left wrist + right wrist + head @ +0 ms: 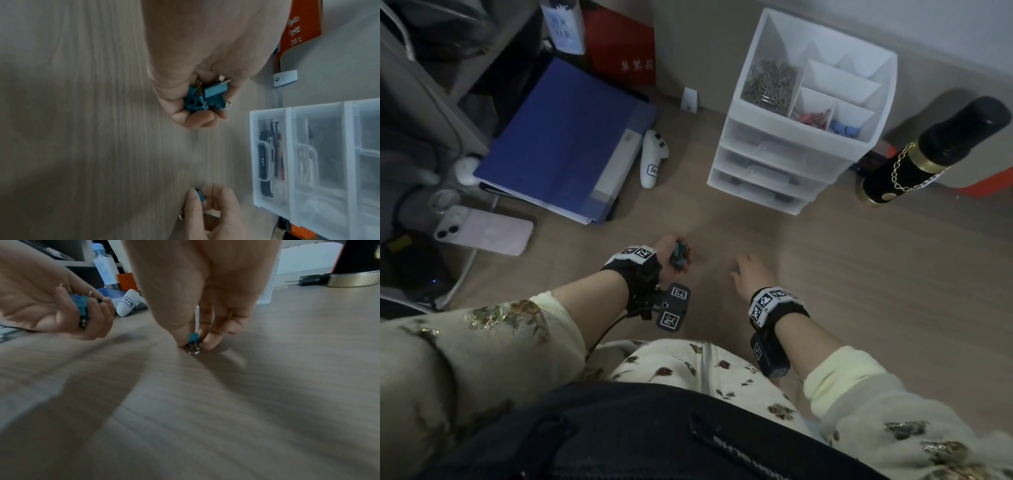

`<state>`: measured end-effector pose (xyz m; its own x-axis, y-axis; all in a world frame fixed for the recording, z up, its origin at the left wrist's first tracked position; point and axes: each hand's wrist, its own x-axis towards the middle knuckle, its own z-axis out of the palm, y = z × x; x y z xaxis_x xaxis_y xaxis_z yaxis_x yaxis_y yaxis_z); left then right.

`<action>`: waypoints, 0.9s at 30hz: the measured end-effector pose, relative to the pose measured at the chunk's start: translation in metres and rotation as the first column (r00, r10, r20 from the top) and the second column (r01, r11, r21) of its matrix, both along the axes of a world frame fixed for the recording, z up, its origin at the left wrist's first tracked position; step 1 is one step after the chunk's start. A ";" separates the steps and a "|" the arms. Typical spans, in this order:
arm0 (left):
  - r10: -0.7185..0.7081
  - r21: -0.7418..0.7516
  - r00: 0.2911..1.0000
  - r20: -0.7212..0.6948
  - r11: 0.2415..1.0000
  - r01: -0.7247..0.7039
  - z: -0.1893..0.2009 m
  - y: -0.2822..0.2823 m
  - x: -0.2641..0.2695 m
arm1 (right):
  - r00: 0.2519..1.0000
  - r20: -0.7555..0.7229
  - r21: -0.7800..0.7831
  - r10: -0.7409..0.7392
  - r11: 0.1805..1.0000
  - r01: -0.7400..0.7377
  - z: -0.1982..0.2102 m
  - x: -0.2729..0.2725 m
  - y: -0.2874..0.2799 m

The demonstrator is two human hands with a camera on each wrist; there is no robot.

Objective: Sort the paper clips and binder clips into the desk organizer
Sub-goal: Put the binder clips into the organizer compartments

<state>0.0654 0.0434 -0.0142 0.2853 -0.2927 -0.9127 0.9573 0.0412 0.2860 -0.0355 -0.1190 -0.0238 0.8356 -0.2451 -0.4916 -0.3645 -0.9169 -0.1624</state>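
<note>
My left hand (674, 255) cups a bunch of teal binder clips (202, 97) in its curled fingers, held just above the wooden desk. To its right, my right hand (748, 270) pinches one teal binder clip (193, 339) between thumb and fingers, its wire handles touching the desk. That clip also shows in the left wrist view as a binder clip (199, 195). The white desk organizer (767, 164) stands at the back. Its top tray holds a pile of paper clips (768, 84), red binder clips (813, 118) and blue binder clips (844, 129) in separate compartments.
A blue folder (565, 137) and a white controller (652, 159) lie at the back left, with a pink phone (486, 233) nearer the left edge. A black and gold bottle (928, 150) stands right of the organizer. Bare desk (859, 274) spreads around both hands.
</note>
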 end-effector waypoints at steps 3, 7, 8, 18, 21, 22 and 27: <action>-0.007 -0.001 1.000 0.006 1.000 0.007 -0.002 0.000 -0.001 | 1.000 -0.015 0.005 0.015 1.000 -0.015 0.003 -0.001 0.004; -0.032 0.010 0.999 0.006 0.999 0.032 -0.003 0.000 -0.004 | 0.998 0.053 0.095 -0.045 0.995 0.040 0.015 0.001 0.008; -0.035 0.014 0.999 0.007 0.999 0.035 -0.004 0.000 -0.004 | 0.993 0.095 0.126 -0.063 0.991 0.051 0.021 0.004 0.011; -0.041 -0.121 0.997 0.064 0.992 0.048 0.020 -0.004 -0.007 | 0.926 0.375 0.362 -0.031 0.925 -0.115 0.063 0.030 0.052; -0.087 -0.092 0.992 0.090 0.991 0.095 0.026 -0.006 -0.005 | 0.916 0.400 0.329 -0.012 0.935 -0.131 0.065 0.027 0.046; -0.093 -0.076 0.992 0.080 0.992 0.099 0.030 -0.007 -0.003 | 0.914 0.405 0.310 -0.004 0.941 -0.133 0.067 0.027 0.041; -0.176 -0.050 0.966 0.189 0.981 0.189 0.073 -0.026 0.014 | 0.892 0.451 0.223 0.019 0.966 -0.133 0.090 0.036 0.012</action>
<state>0.0796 0.0178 0.0588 0.3816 -0.4140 -0.8264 0.8820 -0.1044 0.4596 0.0009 -0.1065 0.0665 0.9903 -0.0933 -0.1030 -0.1331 -0.8501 -0.5095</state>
